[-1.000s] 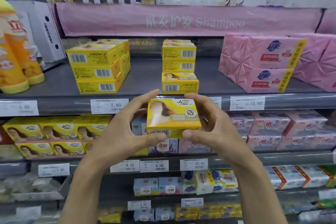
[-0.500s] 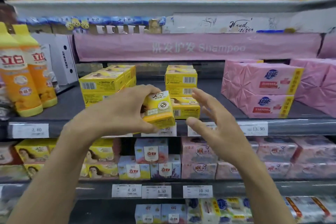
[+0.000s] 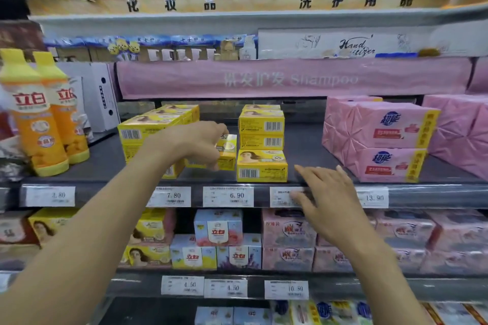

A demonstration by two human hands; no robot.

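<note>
Currently left hand [image 3: 195, 144] grip holds yellow box [image 3: 227, 152] in shelf [image 3: 303, 150] gap between left stack [image 3: 150, 126] and centre stack [image 3: 261, 145]. Right hand [image 3: 327, 192] grip wide, covering price label [image 3: 280, 196].

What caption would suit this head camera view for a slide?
Left hand holds a yellow box at the shelf beside a matching stack; open right hand hovers nearby.

- "Shampoo" on pink banner [image 3: 290, 79].
- "Hand" on white box [image 3: 343, 43], just above the banner.
- "立白" on orange bottles [image 3: 39, 126], left of the banner.
- "超能" on pink packs [image 3: 383, 126], below the banner.
- "7.80", "6.90", "13.90" on price tags [image 3: 228, 196], below the banner.
</note>
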